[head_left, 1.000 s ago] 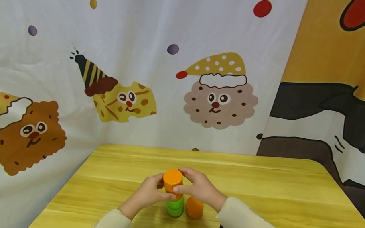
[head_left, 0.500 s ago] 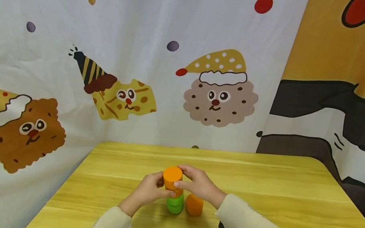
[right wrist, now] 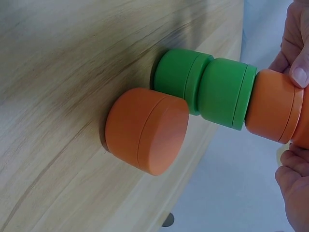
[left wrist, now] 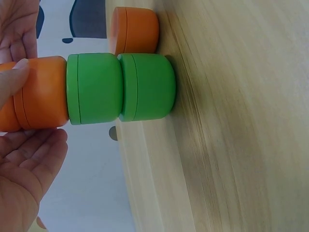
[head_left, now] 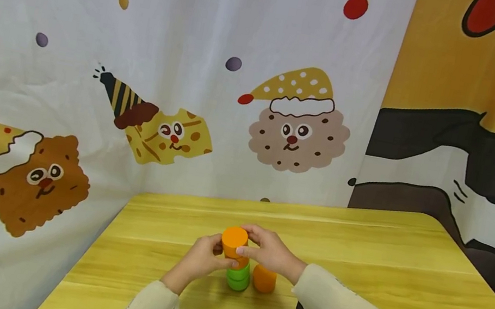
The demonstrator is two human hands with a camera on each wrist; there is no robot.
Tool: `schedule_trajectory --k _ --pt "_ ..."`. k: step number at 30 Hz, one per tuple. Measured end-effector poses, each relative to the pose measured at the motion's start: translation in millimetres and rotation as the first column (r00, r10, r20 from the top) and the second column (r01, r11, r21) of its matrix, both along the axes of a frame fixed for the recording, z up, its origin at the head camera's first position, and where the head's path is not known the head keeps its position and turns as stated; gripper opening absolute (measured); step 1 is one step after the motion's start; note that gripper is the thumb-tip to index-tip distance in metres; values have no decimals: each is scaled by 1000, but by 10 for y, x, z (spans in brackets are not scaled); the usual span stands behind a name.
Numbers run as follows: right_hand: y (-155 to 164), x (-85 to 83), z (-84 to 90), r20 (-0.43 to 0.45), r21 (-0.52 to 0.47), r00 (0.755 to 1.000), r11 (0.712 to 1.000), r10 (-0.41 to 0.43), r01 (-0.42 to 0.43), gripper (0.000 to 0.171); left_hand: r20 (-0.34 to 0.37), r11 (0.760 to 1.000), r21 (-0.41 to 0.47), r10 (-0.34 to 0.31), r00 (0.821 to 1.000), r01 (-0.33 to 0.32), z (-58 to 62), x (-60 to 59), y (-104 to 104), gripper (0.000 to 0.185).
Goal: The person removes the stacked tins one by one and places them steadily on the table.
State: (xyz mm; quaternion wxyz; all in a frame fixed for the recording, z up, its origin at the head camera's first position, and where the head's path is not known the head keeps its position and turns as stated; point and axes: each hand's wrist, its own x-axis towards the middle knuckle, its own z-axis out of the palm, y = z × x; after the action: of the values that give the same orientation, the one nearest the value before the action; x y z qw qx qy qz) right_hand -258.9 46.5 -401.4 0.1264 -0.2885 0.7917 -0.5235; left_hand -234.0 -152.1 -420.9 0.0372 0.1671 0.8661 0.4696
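Note:
Two green cylinder blocks (head_left: 238,277) stand stacked on the yellow wooden table (head_left: 359,251), and an orange cylinder block (head_left: 234,239) sits on top of them. My left hand (head_left: 215,252) pinches the orange block from the left and my right hand (head_left: 250,244) pinches it from the right. The left wrist view shows the orange block (left wrist: 41,94) on the two green ones (left wrist: 120,88), with my thumb and fingers around it. The right wrist view shows the same stack (right wrist: 212,89), and fingertips (right wrist: 299,75) rest on the top orange block (right wrist: 273,107).
A second orange block (head_left: 264,279) stands alone on the table just right of the stack, almost touching the lowest green block (right wrist: 179,79). A cartoon-printed cloth (head_left: 166,79) hangs behind and to the left. The table's left edge (head_left: 85,258) is close to the stack.

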Motion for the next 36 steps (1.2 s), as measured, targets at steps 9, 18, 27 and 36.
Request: schedule_trajectory --k 9,18,27,36 --pt "23 5 -4 -19 -2 1000 1000 -2 2 50 -5 1000 -4 10 1000 -10 -14 -1 2 48" --pt "103 -19 29 -40 7 998 999 -48 49 53 19 1000 -9 11 1000 -11 -14 4 1 54" --pt "172 -45 15 -62 -2 995 997 -78 78 51 20 1000 -8 12 1000 -12 -29 -3 -6 56" --pt "305 -41 -32 -61 -40 994 995 -91 89 50 17 1000 -4 12 1000 -12 -24 -2 -1 56"
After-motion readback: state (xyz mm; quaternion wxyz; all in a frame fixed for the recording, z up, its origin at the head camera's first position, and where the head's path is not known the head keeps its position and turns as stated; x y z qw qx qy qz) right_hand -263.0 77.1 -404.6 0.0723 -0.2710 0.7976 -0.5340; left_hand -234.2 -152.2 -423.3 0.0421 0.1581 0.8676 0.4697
